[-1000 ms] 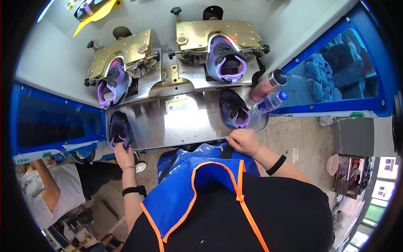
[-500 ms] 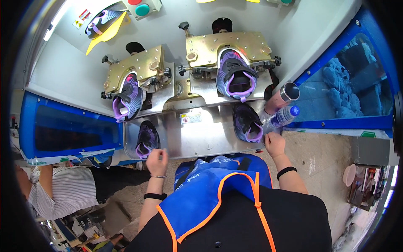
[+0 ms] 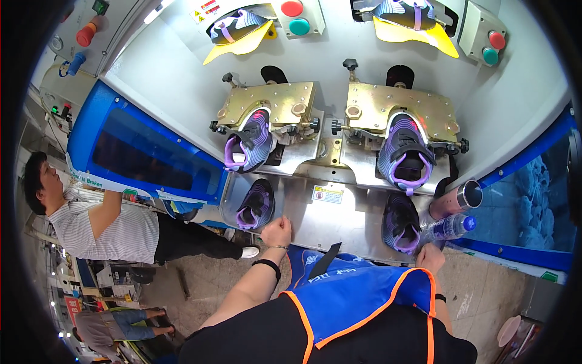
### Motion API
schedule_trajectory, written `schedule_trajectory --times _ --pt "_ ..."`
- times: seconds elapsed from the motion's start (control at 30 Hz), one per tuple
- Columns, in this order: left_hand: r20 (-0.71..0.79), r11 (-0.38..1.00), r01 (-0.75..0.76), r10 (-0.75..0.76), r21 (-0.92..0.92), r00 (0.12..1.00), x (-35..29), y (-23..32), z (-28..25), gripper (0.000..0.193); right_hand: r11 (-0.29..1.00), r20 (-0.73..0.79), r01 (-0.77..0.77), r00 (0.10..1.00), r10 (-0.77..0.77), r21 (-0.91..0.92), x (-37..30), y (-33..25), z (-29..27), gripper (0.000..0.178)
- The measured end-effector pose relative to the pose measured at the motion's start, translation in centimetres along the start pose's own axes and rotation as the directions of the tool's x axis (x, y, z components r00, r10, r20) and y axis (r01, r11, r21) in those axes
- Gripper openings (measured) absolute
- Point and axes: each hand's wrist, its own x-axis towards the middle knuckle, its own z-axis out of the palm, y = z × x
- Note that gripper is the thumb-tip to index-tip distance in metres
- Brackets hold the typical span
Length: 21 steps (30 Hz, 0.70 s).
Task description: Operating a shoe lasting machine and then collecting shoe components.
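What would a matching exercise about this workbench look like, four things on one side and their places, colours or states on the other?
Things
1. Bare left hand
2. Bare right hand
3. Cylindrical pink metal tumbler
4. Blue fabric apron

Matches
A. Edged in orange
B. Close to the near side of the clear plastic bottle with a blue cap
C. Curled, beside the black-and-purple shoe at the left of the silver metal shelf
D. Just beyond that bottle, farther from the wearer

Right pairs: 1-C, 2-B, 3-D, 4-A
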Motion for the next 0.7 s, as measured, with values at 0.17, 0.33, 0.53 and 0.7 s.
schedule_trajectory --times 0.17,0.33,0.53,0.7 --pt "-0.017 1.000 0.005 -0.005 -0.008 1.000 0.3 0.6 -0.7 0.035 0.998 0.014 -0.008 1.000 0.009 -0.064 0.0 0.3 0.3 0.014" --pt "0.052 0.999 0.025 -0.028 0.044 0.998 0.4 0.1 -0.2 0.033 1.000 0.011 -0.015 1.000 0.015 -0.014 -0.2 0.6 0.7 0.013" --pt "0.111 0.998 0.034 -0.040 0.056 0.993 0.4 -0.4 -0.3 0.035 1.000 0.037 -0.012 0.999 0.013 -0.013 -0.5 0.6 0.8 0.017" --pt "0.185 1.000 0.023 -0.024 0.008 0.982 0.4 -0.3 -1.4 0.032 0.999 0.001 -0.005 1.000 0.005 -0.052 -0.4 0.1 0.7 0.017"
